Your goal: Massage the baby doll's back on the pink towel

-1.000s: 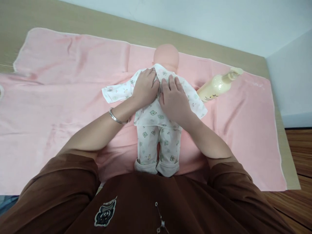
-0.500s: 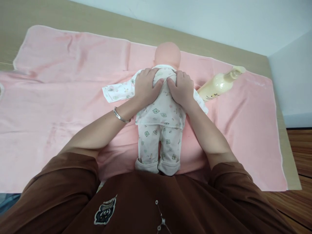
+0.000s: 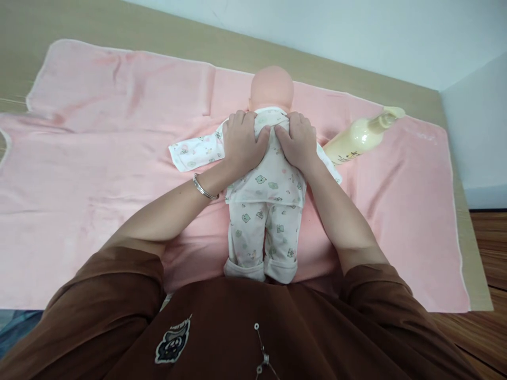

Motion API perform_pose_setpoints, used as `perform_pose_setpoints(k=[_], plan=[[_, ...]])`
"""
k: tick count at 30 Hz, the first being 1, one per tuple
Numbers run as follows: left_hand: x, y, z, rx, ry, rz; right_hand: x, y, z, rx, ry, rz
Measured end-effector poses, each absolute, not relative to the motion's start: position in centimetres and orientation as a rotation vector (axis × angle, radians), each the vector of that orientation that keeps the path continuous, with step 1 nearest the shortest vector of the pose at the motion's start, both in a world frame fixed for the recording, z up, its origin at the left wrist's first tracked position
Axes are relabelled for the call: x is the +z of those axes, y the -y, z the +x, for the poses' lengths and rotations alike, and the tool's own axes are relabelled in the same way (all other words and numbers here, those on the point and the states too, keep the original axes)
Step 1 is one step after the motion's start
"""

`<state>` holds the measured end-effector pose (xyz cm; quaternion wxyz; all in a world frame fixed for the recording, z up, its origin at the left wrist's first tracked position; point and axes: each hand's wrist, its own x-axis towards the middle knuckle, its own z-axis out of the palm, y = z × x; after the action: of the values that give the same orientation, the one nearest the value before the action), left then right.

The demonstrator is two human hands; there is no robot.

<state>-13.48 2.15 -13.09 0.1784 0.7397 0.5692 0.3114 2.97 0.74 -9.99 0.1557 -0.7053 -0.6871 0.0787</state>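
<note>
A baby doll [image 3: 273,182] lies face down, its bald head pointing away from me and its legs toward me. It wears a white top and trousers printed with small animals, the cuffs rolled up. My left hand [image 3: 244,138] grips its left-side shoulder in my view, fingers curled over the top and thumb on the upper back. Mirroring it, my right hand [image 3: 300,140] clasps the other shoulder, its thumb close to the left one. One sleeve [image 3: 196,151] sticks out to the left. The doll's face is hidden underneath.
A pink blanket [image 3: 99,174] with some wrinkles spreads under the doll on a wooden table [image 3: 473,237]. To the right, a pale yellow pump bottle [image 3: 352,141] lies on its side near the doll's sleeve. A white wall [image 3: 356,37] rises behind the table.
The whole view has shifted slightly, so the doll and bottle appear a little further right. Both hands keep their hold on the shoulders.
</note>
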Motion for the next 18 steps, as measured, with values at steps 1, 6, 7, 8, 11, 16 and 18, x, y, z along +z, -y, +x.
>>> perform_pose_setpoints(k=[1,6,7,8,11,16,18], plan=[[-12.9,-2.0,-13.3,0.885,-1.619,2.069,-10.0,-0.8,3.0,0.228,1.971,-2.021],[-12.6,-1.6,-13.0,0.931,-1.632,2.012,-10.0,-1.0,3.2,0.236,1.986,-2.015],[-12.6,-1.7,-13.0,0.916,-1.639,2.018,-10.1,-1.1,3.3,0.239,1.985,-2.008],[-12.7,-1.8,-13.0,0.894,-1.646,2.027,-10.1,-1.2,3.4,0.241,1.984,-1.998],[-12.9,-2.5,-13.1,0.877,-1.632,2.060,-10.5,-1.6,3.6,0.226,1.979,-1.982],[-12.4,-2.8,-13.1,0.833,-1.612,2.048,-10.6,-1.9,3.7,0.201,1.992,-2.006],[-11.8,-2.3,-13.1,0.816,-1.632,2.045,-10.5,-1.8,3.6,0.198,1.991,-2.012]])
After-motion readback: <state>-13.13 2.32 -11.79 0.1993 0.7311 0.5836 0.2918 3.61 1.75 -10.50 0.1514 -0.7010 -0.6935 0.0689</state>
